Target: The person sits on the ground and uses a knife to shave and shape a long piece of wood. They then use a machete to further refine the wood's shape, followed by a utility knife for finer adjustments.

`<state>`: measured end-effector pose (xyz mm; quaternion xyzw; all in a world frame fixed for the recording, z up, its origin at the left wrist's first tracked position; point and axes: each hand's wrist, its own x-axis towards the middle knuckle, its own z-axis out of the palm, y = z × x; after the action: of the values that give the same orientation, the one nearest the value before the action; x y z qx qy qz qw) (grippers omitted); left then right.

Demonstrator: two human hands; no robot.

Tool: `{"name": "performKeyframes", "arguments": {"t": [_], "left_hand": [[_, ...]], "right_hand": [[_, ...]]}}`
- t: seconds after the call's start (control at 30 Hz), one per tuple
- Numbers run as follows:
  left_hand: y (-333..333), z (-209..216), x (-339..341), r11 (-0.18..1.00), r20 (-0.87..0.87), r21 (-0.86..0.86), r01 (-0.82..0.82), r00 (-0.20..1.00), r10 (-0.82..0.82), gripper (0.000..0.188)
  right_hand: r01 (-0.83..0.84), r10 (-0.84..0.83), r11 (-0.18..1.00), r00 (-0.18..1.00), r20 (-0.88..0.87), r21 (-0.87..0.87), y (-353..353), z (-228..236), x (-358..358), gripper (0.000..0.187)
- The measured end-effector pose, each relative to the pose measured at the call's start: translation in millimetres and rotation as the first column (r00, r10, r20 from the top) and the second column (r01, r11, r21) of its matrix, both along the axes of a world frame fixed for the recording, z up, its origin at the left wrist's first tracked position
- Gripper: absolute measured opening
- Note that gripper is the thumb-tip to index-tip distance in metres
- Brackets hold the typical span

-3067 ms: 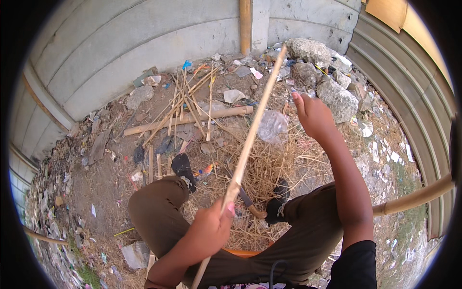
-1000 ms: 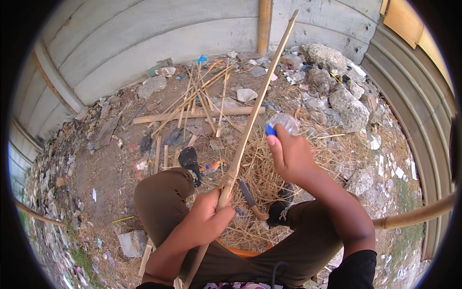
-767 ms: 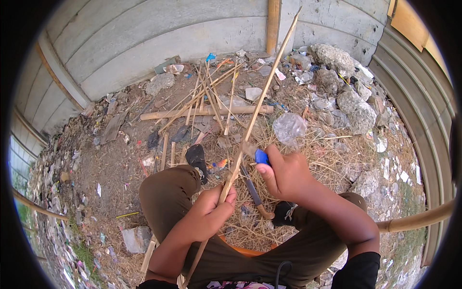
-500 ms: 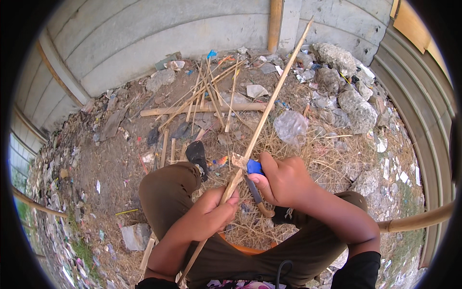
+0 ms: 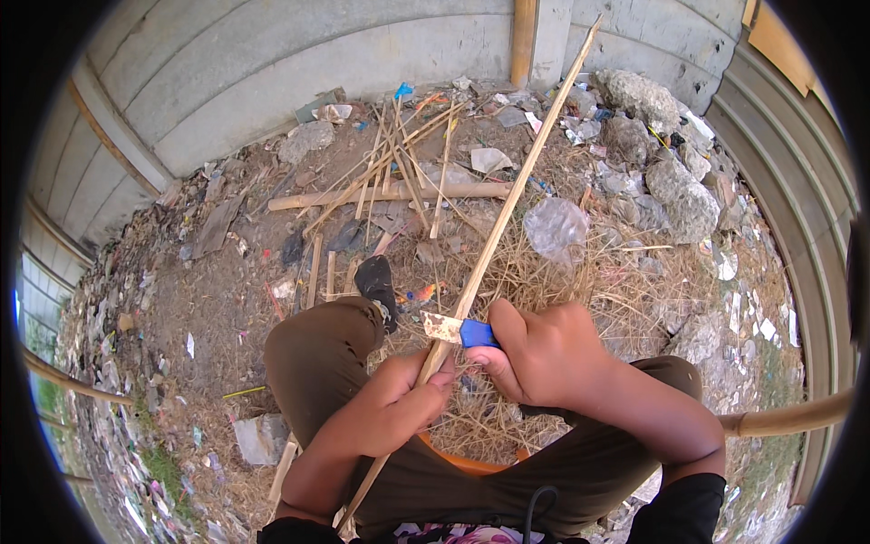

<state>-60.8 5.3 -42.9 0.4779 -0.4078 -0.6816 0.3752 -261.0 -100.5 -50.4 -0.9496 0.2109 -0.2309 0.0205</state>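
My left hand (image 5: 403, 403) is closed around a long split bamboo strip (image 5: 512, 208), which slants from beside my left thigh up and away to the far right. In my closed right hand (image 5: 553, 354) is a knife with a blue grip (image 5: 478, 334). Its short, wide, stained blade (image 5: 441, 326) lies across the strip, just beyond my left fingers. My right palm and fingers hide the rest of the handle. The strip's near end runs down under my left forearm.
Several thin bamboo strips (image 5: 412, 163) lie crossed over a bamboo pole (image 5: 390, 195) ahead. Concrete chunks (image 5: 680, 195) sit at the right, near a crumpled clear plastic bag (image 5: 555, 227). Shavings (image 5: 598, 295) and litter cover the ground; a panel wall (image 5: 362, 54) stands behind. My bent knees flank the work.
The knife blade has moved down the bamboo strip toward my left hand and turned more crosswise. The strip's far tip has shifted slightly up and to the right.
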Motion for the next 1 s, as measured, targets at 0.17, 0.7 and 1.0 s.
{"name": "performKeyframes", "arguments": {"t": [0.17,0.7,1.0], "left_hand": [[1.9,-8.4,2.7,0.998,0.065,-0.061,0.004,0.998,0.000,0.010],[4.4,-19.6,-3.1,0.991,0.141,-0.126,0.036,0.990,-0.018,0.015],[3.9,-20.3,-2.3,0.987,0.343,-0.150,0.054,0.939,0.001,0.013]], "right_hand": [[0.028,-0.028,0.999,1.000,0.011,-0.044,-4.1,1.9,0.2,0.041],[0.102,-0.102,0.994,0.995,-0.010,0.043,-14.0,-1.1,-6.5,0.042],[0.215,-0.215,0.977,0.976,-0.036,0.006,-46.1,-13.0,-17.6,0.042]]}}
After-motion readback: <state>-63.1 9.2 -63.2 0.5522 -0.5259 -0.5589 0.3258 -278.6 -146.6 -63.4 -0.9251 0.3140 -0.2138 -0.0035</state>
